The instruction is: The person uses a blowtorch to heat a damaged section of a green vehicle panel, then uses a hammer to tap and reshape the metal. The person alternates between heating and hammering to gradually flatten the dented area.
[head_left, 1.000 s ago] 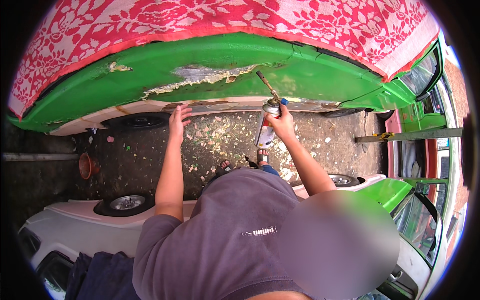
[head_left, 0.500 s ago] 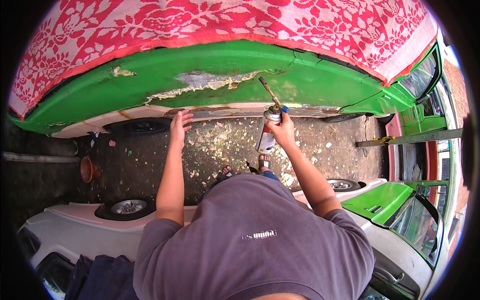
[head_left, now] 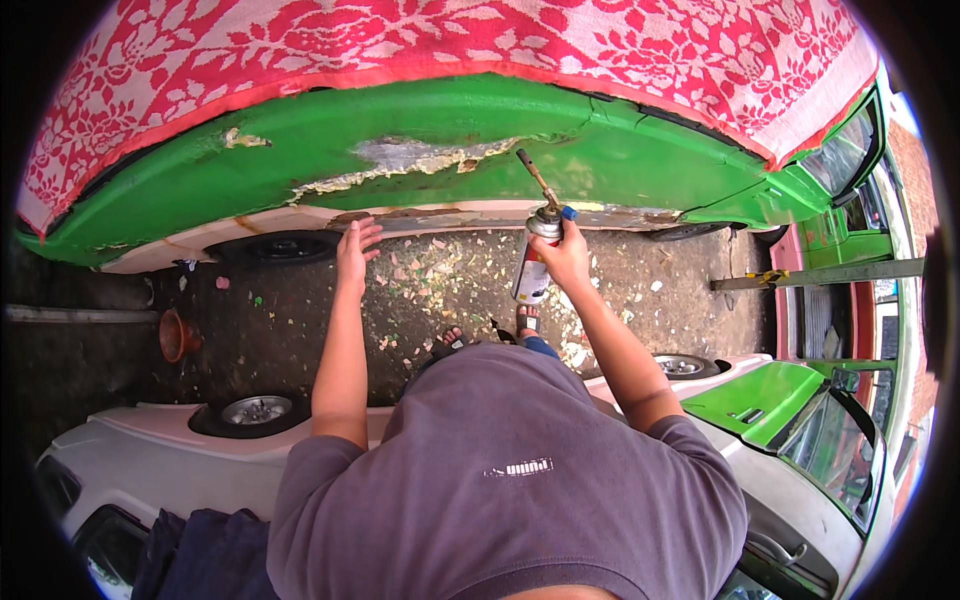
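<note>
My right hand (head_left: 566,258) is wrapped round a blowtorch (head_left: 530,268), a gas canister with a brass burner tube and a blue knob. Its nozzle points up and left, in front of the green car body panel (head_left: 600,165); I cannot make out a flame. Across that panel runs a ragged patch of stripped paint and cracked filler (head_left: 410,165). With fingers spread and holding nothing, my left hand (head_left: 355,252) is raised near the panel's pale lower edge, apart from it.
A red and white floral cloth (head_left: 400,40) covers the green car's upper part. Paint chips (head_left: 430,275) litter the ground. An orange pot (head_left: 178,335) lies at left. Close behind me stands a pale car (head_left: 150,440); a metal bar (head_left: 830,274) juts in at right.
My view has shifted very slightly. Both hands and the blowtorch keep nearly the same positions.
</note>
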`<state>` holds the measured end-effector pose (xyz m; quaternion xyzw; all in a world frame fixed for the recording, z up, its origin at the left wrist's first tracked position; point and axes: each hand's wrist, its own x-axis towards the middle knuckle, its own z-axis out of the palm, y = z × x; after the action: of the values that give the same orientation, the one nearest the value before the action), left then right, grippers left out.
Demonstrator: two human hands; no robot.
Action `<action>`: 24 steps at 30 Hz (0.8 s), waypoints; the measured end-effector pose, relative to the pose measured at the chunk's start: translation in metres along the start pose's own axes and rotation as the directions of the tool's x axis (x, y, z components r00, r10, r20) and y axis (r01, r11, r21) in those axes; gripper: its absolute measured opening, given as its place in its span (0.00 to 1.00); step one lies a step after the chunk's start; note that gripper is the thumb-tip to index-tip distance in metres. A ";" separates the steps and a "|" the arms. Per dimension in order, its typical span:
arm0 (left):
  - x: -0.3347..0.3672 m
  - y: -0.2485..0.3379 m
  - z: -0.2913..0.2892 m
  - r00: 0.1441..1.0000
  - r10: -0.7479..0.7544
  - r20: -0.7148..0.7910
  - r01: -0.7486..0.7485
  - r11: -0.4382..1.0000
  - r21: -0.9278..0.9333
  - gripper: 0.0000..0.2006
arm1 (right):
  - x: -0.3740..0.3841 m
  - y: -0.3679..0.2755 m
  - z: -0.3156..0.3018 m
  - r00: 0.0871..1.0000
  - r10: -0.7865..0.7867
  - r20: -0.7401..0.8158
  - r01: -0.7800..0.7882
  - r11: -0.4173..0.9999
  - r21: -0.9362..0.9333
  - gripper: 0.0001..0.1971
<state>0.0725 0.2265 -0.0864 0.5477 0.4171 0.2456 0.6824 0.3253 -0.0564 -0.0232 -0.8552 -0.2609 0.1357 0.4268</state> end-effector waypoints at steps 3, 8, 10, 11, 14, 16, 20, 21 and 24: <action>0.001 -0.002 0.001 1.000 -0.004 0.004 0.004 1.000 -0.005 0.26 | 0.001 0.006 0.005 1.000 -0.021 0.001 0.021 0.998 -0.057 0.31; 0.000 -0.004 0.001 1.000 -0.011 0.005 0.011 1.000 -0.006 0.26 | 0.001 0.004 0.004 0.999 0.033 -0.002 -0.033 0.999 -0.022 0.30; 0.000 -0.003 0.001 1.000 -0.014 0.008 0.014 1.000 -0.008 0.26 | 0.001 0.004 0.004 0.999 0.038 -0.007 -0.038 0.999 -0.027 0.30; -0.001 -0.004 0.001 1.000 -0.016 0.009 0.016 1.000 -0.012 0.26 | -0.001 0.004 0.003 0.999 0.034 -0.013 -0.035 0.999 -0.025 0.30; -0.001 -0.004 -0.003 1.000 -0.017 0.001 0.017 1.000 -0.017 0.26 | -0.003 -0.008 -0.002 0.999 0.032 -0.020 -0.031 0.999 0.013 0.29; 0.000 -0.005 -0.002 1.000 -0.016 0.005 0.016 1.000 -0.017 0.26 | -0.005 -0.010 -0.004 0.999 0.038 -0.020 -0.038 0.999 0.012 0.29; 0.000 -0.006 -0.005 1.000 -0.018 0.005 0.018 1.000 -0.008 0.27 | -0.006 -0.005 -0.002 0.999 0.017 -0.034 -0.016 1.000 0.013 0.29; 0.000 -0.007 -0.005 1.000 -0.024 0.005 0.024 1.000 -0.005 0.27 | -0.006 -0.004 -0.003 0.999 0.007 -0.047 -0.006 1.000 0.028 0.29; 0.002 -0.005 -0.005 0.999 -0.031 0.024 0.031 1.000 0.000 0.27 | -0.003 -0.003 -0.004 0.996 0.076 -0.045 -0.073 0.995 0.066 0.30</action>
<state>0.0686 0.2288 -0.0920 0.5439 0.4173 0.2282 0.6914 0.3239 -0.0592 -0.0180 -0.8531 -0.2140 0.1393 0.4549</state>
